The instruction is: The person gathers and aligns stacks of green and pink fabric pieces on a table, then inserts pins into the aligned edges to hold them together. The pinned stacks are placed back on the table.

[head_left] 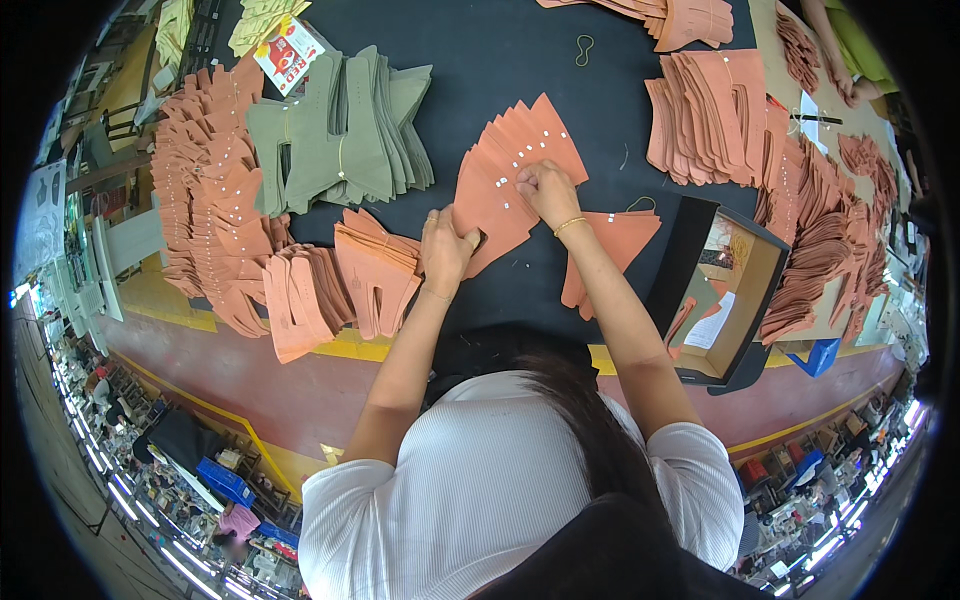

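Dark worktop [520,60], heaped with terracotta and grey-green cut pieces: the left hand [446,248] presses flat on the near edge of a fanned stack of terracotta pieces [505,180] (each bearing a small white sticker). The right hand [545,188], fingers curled, pinches one sticker near the fan's centre; an open cardboard box [725,290] sits just right.

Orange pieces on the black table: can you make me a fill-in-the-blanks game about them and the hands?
1. Both hands rest on a fanned stack of ____-coloured cut pieces.
2. The right hand wears a thin ____ on its wrist.
3. Left of the left hand, past more orange stacks, lies a bundle of cut pieces coloured ____.
4. The open box lies to the person's ____.

Missing words: orange; bracelet; green; right
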Tool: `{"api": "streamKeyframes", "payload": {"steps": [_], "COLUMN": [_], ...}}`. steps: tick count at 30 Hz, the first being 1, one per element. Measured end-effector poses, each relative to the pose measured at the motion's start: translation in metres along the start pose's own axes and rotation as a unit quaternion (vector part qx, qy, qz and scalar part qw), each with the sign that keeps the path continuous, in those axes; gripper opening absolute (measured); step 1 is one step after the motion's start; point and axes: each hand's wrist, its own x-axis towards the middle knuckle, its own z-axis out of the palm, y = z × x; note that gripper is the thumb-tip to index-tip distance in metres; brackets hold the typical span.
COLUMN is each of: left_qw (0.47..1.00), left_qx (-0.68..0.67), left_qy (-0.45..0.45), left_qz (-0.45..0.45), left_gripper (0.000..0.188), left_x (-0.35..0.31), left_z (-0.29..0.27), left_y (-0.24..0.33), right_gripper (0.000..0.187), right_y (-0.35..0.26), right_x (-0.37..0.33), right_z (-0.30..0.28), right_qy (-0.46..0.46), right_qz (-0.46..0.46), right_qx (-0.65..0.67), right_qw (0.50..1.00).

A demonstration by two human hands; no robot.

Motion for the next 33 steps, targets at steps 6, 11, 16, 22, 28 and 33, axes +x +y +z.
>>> {"api": "streamKeyframes", "payload": {"steps": [6,11,16,22,28,33], "left_qw": [1.0,1.0,0.999,0.996,0.998,0.999], "left_qx": [0.002,-0.014,-0.038,-0.072,-0.06,-0.04], "left_qy": [0.004,-0.005,-0.022,-0.025,0.012,0.002], "left_qz": [0.004,-0.001,-0.028,-0.048,0.022,0.0], "left_gripper": [0.06,0.059,0.058,0.058,0.046,0.051], "left_x": [-0.005,-0.003,0.001,0.004,-0.002,-0.007], "left_z": [0.001,0.003,0.0,0.001,0.0,0.004], "left_y": [-0.006,-0.01,-0.006,0.0,-0.004,-0.006], "right_gripper": [0.008,0.008,0.009,0.005,0.005,0.003], "right_y": [0.001,-0.004,-0.012,-0.007,-0.009,-0.013], "right_x": [0.001,-0.001,-0.009,-0.003,0.0,-0.007], "right_z": [0.002,0.001,0.008,0.013,0.013,0.009], "right_qy": [0.001,0.006,0.025,0.043,0.049,0.074], "right_qz": [0.006,0.006,0.004,0.038,0.028,0.012], "right_qx": [-0.007,-0.019,-0.147,-0.1,-0.134,-0.115], "right_qw": [1.0,1.0,0.989,0.993,0.989,0.99]}}
